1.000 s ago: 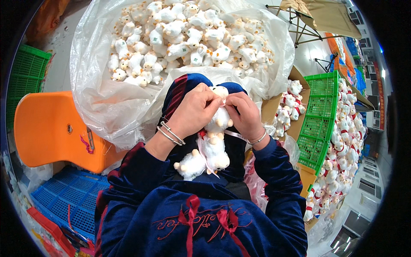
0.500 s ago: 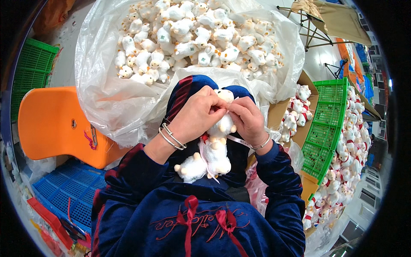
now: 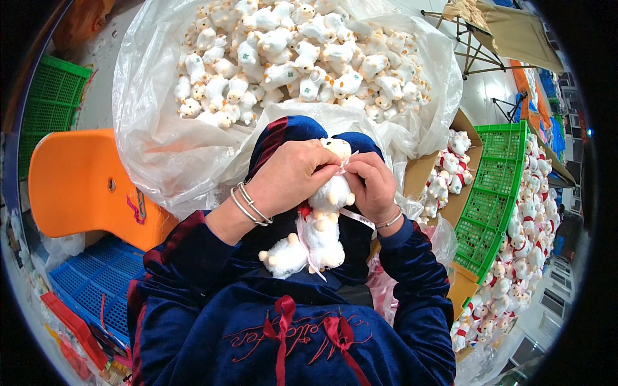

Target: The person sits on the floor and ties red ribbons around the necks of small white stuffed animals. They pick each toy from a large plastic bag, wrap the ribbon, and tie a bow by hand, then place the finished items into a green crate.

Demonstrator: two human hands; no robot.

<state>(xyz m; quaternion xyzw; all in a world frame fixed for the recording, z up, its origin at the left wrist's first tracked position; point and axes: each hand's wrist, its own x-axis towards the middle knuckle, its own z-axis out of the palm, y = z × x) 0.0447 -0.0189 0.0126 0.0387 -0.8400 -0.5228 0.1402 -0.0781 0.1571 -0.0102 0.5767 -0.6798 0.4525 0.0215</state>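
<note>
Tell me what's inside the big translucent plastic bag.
A heap of white plush toys, some with green marks, shows in the plastic bag. Whatever lies beneath the top layer is covered.

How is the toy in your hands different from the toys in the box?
The held toy has pink ribbon at its neck; box toys have red on them. The held toy is between the left hand and right hand; box toys are heaped together. All look white and fluffy.
</note>
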